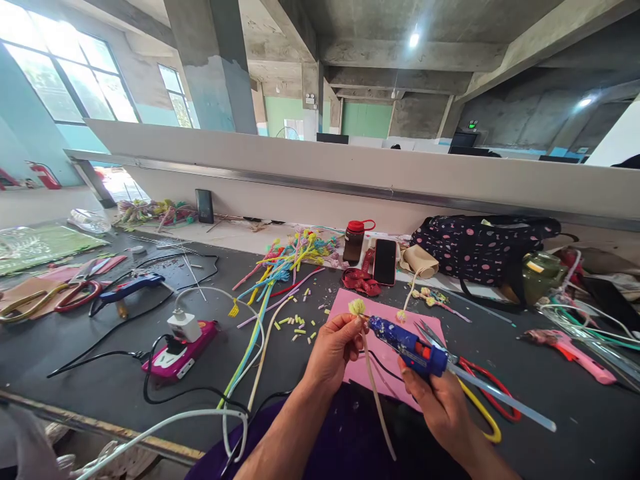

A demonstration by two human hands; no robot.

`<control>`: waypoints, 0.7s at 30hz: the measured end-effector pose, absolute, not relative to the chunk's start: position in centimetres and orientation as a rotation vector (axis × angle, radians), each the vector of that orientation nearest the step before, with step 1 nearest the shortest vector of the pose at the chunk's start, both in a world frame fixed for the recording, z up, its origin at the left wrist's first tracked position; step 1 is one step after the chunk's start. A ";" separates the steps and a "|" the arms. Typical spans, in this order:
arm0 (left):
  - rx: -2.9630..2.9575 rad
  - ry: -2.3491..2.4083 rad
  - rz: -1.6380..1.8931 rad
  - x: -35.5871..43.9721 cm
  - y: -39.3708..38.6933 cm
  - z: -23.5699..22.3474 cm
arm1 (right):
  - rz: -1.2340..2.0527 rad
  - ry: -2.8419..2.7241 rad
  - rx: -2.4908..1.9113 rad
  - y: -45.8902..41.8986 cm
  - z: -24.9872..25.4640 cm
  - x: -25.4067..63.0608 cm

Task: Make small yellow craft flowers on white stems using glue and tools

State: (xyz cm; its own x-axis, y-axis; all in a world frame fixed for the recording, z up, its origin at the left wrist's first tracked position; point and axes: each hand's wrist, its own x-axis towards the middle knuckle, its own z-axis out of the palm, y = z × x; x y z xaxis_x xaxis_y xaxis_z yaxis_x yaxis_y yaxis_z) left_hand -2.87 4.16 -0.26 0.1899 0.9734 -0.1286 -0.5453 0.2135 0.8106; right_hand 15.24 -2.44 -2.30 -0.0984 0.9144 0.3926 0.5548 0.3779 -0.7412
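Observation:
My left hand (337, 347) pinches a pale stem topped by a small yellow-green flower head (357, 306); the stem's long end (379, 407) hangs below my fingers. My right hand (440, 403) is wrapped round a blue glue gun (407, 343), its nozzle touching or very near the base of the flower head. A clear glue stick (505, 395) juts from the gun's back. Beneath both hands lies a pink sheet (390, 350). Scissors (480, 373) with red and yellow handles rest on its right side, partly hidden by the gun and hand.
Short yellow-green pieces (297, 325) lie scattered left of the sheet. Colourful stems (295, 260), a red-lidded bottle (355, 241), a phone (385, 262) and a patterned bag (485, 257) stand behind. A pink power strip (183, 353) with cables is at left, a pink glue gun (570, 353) at right.

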 end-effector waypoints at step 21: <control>0.759 0.773 1.203 -2.9 4.3 -0.6 | 0.549 -1.756 -1.280 -2.2 -2.2 15.3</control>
